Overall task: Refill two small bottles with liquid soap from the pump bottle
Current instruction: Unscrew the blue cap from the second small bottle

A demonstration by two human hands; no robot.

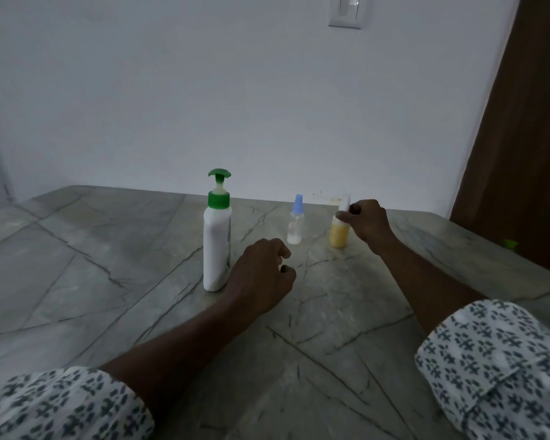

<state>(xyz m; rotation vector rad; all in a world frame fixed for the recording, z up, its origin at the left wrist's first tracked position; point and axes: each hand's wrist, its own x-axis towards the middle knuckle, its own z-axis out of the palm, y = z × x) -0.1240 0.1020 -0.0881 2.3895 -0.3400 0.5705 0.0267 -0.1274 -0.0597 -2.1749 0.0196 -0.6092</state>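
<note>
A white pump bottle [216, 246] with a green pump head stands upright on the grey marble table [108, 281]. To its right stands a small clear bottle [295, 222] with a blue spray top and a little white liquid at the bottom. Further right is a small bottle [339, 235] holding yellow liquid. My right hand [367, 222] pinches its white cap between the fingertips. My left hand [262, 276] hovers low over the table just right of the pump bottle's base, fingers loosely curled and holding nothing.
A white wall runs behind the table's far edge, with a light switch [345, 11] high up. A brown door or panel [521, 138] stands at the right. A small green object [510, 244] lies past the table's right edge.
</note>
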